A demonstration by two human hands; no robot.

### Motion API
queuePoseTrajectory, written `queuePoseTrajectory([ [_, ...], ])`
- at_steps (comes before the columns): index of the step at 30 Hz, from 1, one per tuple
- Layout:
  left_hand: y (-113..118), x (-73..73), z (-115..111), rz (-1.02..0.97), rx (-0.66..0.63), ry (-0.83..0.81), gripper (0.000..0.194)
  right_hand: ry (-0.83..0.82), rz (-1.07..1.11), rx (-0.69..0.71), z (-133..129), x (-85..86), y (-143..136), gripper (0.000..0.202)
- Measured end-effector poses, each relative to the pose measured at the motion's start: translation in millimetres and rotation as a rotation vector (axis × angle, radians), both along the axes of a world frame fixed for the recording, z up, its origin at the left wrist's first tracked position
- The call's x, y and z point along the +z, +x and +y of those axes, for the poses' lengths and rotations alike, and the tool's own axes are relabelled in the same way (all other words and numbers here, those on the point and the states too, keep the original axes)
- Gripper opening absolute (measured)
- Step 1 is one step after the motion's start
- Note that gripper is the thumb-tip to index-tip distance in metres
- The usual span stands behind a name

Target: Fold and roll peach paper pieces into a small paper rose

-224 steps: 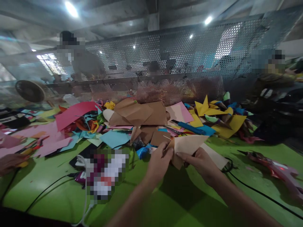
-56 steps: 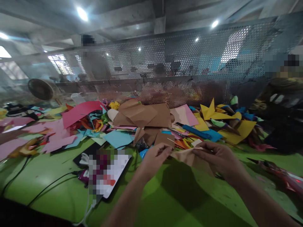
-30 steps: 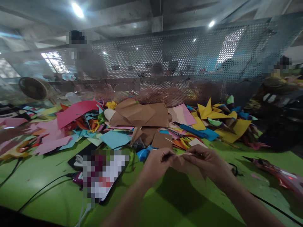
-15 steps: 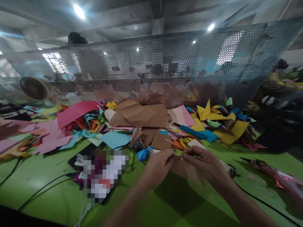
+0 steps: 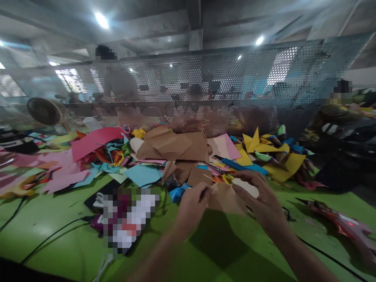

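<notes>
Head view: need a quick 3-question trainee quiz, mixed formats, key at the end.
1. Multiple choice: What does the left hand hold?
A) A fan
B) Tan paper
C) A white cable

2. True or false: In the picture, the pink dark-tipped tool lies to the right of the right hand.

3. Fill in the blank: The tabletop is coloured ____.

Key: 1. B; 2. True; 3. green.
</notes>
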State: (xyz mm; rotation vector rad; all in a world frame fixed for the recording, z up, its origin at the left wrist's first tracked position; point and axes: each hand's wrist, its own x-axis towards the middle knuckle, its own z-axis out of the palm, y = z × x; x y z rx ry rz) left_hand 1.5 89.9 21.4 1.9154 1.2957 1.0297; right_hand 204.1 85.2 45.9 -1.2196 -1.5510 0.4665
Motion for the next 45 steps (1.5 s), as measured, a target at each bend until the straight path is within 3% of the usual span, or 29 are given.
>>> queuePoseTrajectory([
  [3,-1.2,-1.7,2.1,-0.129,0.101,0.01,0.033,-0.116,0.197,-0.031,-1.0,-1.8,-0.2,0.033],
  [7,-0.9,-1.6,2.3,-0.225,0.111,-0.008,0.032,-0.395,0.369,0.206,-3.0,-1.7,-7.4,0.036],
  [10,1.0,-0.6,0.9,-0.249,0.077,-0.027,0.03,-0.465,0.405,0.268,-1.7,-2.5,-11.8,0.038],
  [15,-0.7,-0.1,0.9,-0.216,0.099,0.028,0.03,-0.422,0.357,0.184,6.1,-11.0,-5.8,0.039],
  [19,-5.3,0.8,-0.8,-0.004,0.133,0.102,0.026,-0.051,0.013,-0.055,7.9,-11.7,2.5,0.046],
  [22,-3.1,2.2,-5.2,0.211,0.088,0.18,0.026,0.143,-0.253,-0.015,5.0,-6.6,-0.5,0.05],
  [25,1.6,3.6,-8.9,0.363,-0.005,0.252,0.027,0.061,-0.304,0.159,3.2,-5.2,-7.9,0.023],
  [27,2.7,4.5,-9.7,0.378,-0.041,0.242,0.027,-0.057,-0.232,0.186,3.7,-7.2,-9.9,0.02],
  [31,-2.7,6.2,-7.2,0.245,-0.086,0.125,0.025,-0.204,-0.036,0.166,5.7,-9.7,-4.3,0.026],
  [39,-19.9,6.5,5.5,-0.061,-0.091,-0.009,0.031,-0.275,0.219,0.075,6.9,-0.8,9.4,0.037],
  [41,-22.0,7.3,7.1,-0.087,-0.036,0.02,0.03,-0.257,0.207,0.038,9.2,-1.6,13.8,0.039],
  [45,-19.7,10.9,4.7,-0.031,0.051,0.23,0.021,-0.2,0.102,-0.008,11.2,-5.0,16.3,0.035],
])
